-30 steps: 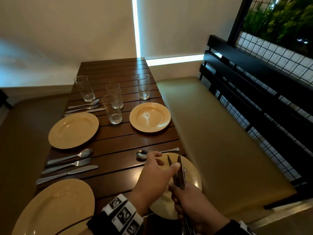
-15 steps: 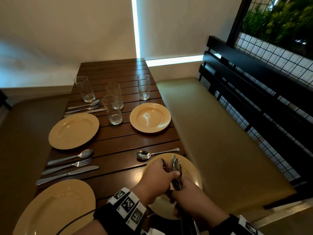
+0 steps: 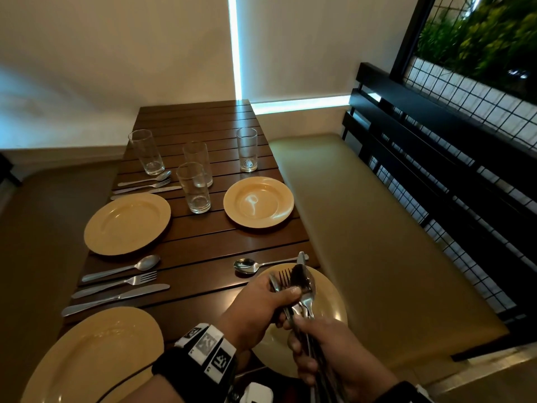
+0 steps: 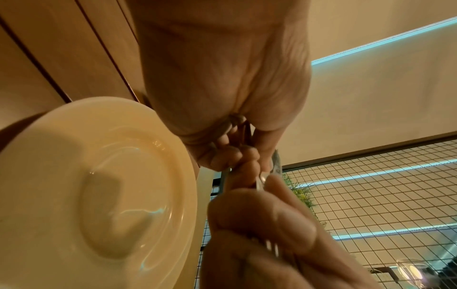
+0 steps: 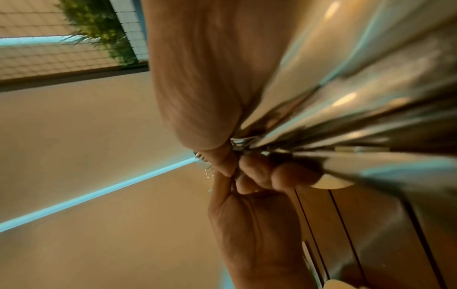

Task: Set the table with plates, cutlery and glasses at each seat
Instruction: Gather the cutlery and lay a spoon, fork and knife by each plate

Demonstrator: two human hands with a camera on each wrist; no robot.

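Over the near right yellow plate (image 3: pixel 329 308), my right hand (image 3: pixel 299 330) grips a bundle of cutlery (image 3: pixel 302 286) by the handles, heads pointing up. My left hand (image 3: pixel 286 295) pinches pieces near the top of that bundle, with its thumb on a fork and knife. One spoon (image 3: pixel 250 264) lies on the table just beyond this plate. In the left wrist view my left fingers (image 4: pixel 235 154) curl round the metal cutlery (image 4: pixel 277 164) beside the plate (image 4: pixel 99 185). The right wrist view shows blurred cutlery handles (image 5: pixel 346 97) running through my right palm.
The dark slatted table (image 3: pixel 203 245) holds three more yellow plates (image 3: pixel 128 223) (image 3: pixel 258 202) (image 3: pixel 96 356), two full cutlery sets (image 3: pixel 122 283) (image 3: pixel 145 184) on the left, and several glasses (image 3: pixel 193 187). A tan bench (image 3: pixel 363 228) runs along the right.
My left hand drew back from the spoon lying on the table to the bundle and now pinches pieces in it. The bundle shifted slightly; the spoon stays put.
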